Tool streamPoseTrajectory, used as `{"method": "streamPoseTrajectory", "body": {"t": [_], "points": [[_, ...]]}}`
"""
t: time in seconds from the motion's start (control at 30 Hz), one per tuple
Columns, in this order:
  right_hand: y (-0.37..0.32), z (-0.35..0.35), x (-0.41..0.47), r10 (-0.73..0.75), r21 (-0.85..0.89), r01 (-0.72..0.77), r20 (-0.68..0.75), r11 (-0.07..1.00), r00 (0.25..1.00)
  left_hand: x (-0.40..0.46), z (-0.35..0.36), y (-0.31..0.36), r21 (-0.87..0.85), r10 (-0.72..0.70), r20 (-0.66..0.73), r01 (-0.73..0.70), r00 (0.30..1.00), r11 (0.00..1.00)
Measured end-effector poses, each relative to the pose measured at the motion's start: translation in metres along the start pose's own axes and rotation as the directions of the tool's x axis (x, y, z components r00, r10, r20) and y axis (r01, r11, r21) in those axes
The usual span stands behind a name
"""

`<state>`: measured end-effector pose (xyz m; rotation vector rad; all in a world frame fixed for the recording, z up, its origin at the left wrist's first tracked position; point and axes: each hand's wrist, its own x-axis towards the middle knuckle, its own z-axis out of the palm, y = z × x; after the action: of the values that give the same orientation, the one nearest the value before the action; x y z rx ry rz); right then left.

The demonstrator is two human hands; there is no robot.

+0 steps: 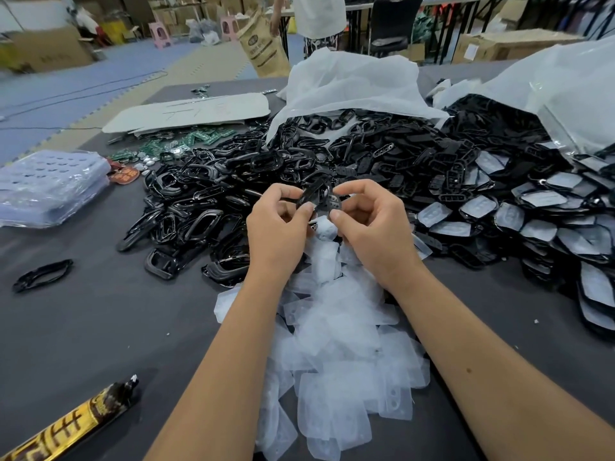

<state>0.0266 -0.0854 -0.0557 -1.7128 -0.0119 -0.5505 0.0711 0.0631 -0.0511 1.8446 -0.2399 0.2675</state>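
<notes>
Both hands, left hand [278, 224] and right hand [369, 224], pinch the small glossy black plastic frame [314, 194] by its rim; looks light, stiff, a bit slippery.

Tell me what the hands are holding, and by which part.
One small black plastic frame, raised above the piles: the left hand pinches its left edge, and the right hand pinches its right edge.

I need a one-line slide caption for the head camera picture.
Left hand and right hand pinch a black frame above a heap of clear films on the grey table.
</notes>
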Motion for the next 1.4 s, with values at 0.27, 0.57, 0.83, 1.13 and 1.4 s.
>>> {"method": "streamPoseTrajectory", "body": {"t": [0.27,0.57,0.83,1.13,1.4], "points": [[0.0033,-0.0007,0.0017,-0.035,-0.070,0.031,-0.043,0.997,0.998,0.0037,0.0019,-0.0047,-0.149,-0.066,0.057,0.074,0.996,0.986],[0.0058,-0.0002,0.0021,-0.006,-0.092,-0.004,-0.109,0.996,0.994,0.0035,0.0049,-0.0042,-0.261,-0.115,0.106,0.140,0.988,0.955],[0.0025,0.0004,-0.0005,-0.047,-0.177,0.021,-0.143,0.984,0.989,0.0012,0.0069,-0.0032,-0.274,-0.100,0.143,0.137,0.985,0.952],[0.0023,-0.0005,-0.0006,-0.020,-0.180,-0.012,-0.173,0.984,0.985,0.0027,0.0069,-0.0065,-0.286,-0.113,0.191,0.165,0.975,0.944],[0.0030,0.0006,-0.0005,-0.009,-0.277,-0.051,-0.212,0.960,0.977,0.0017,0.0071,-0.0076,-0.315,-0.071,0.195,0.131,0.978,0.940]]}}
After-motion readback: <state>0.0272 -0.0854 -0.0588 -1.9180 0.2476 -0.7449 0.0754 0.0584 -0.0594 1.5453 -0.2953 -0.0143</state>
